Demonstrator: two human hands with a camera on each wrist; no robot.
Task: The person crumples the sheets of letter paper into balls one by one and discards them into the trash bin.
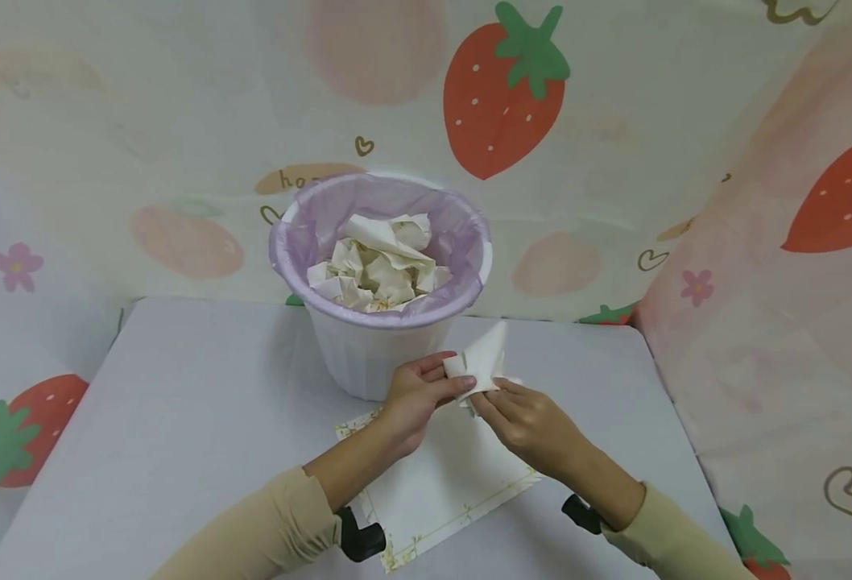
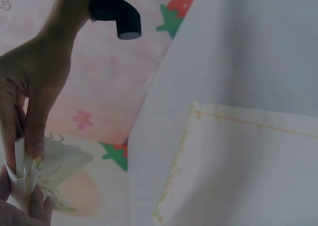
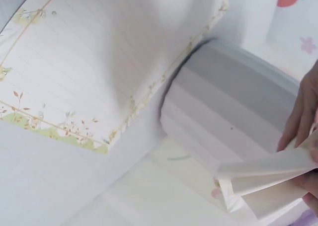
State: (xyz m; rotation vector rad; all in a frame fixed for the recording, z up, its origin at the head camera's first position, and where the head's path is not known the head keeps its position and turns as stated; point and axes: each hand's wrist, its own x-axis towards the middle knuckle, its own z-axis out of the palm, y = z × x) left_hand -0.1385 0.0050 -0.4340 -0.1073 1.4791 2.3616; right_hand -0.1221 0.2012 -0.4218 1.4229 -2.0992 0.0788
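Both hands hold one folded sheet of paper (image 1: pixel 485 356) just in front of the bin. My left hand (image 1: pixel 415 396) pinches its left side between thumb and fingers. On the lower right, my right hand (image 1: pixel 535 421) pinches the same paper. The right wrist view shows folded layers of the paper (image 3: pixel 268 174) standing apart at one end. Beneath the hands, flat on the table, lies patterned writing paper (image 1: pixel 444 483) with faint lines and a floral border. In the left wrist view the right hand (image 2: pixel 37 82) reaches down to the folded paper.
A white bin (image 1: pixel 368 362) with a purple liner (image 1: pixel 462 234) stands behind the hands. Crumpled papers (image 1: pixel 386 258) fill much of it. The table (image 1: pixel 201 419) has a white cover. Strawberry-printed cloth (image 1: pixel 614 161) hangs at the back and sides.
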